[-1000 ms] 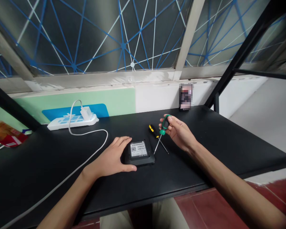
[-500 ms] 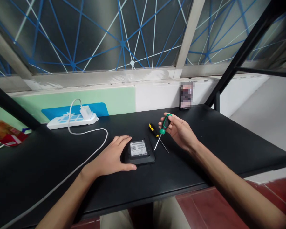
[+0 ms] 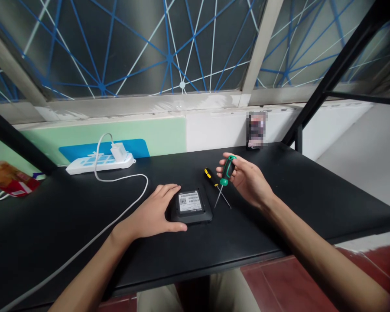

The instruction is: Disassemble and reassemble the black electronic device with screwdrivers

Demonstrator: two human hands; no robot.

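Observation:
A flat black square device (image 3: pixel 205 215) lies on the black table, its white label with a QR code facing up. My left hand (image 3: pixel 152 212) spans its left side, thumb along the near edge and fingers at the far edge. Between the thumb and fingers of my right hand (image 3: pixel 248 175) is a screwdriver (image 3: pixel 226 172) with a green and black handle. Its thin shaft slants down to the left, with the tip just right of the device and apart from it. Behind that shaft, a second screwdriver (image 3: pixel 209 175), black and yellow, lies on the table.
A white power strip (image 3: pixel 100 162) with a plugged-in charger (image 3: pixel 118 151) sits at the back left. The white cable (image 3: pixel 123 214) runs across the table to the near left. A red and orange packet (image 3: pixel 13 178) lies far left, and a pixelated upright object (image 3: pixel 256 130) stands by the wall.
The green and black screwdriver has turned in my right hand, and its tip has shifted right, away from the device's edge. My left hand stays on the device.

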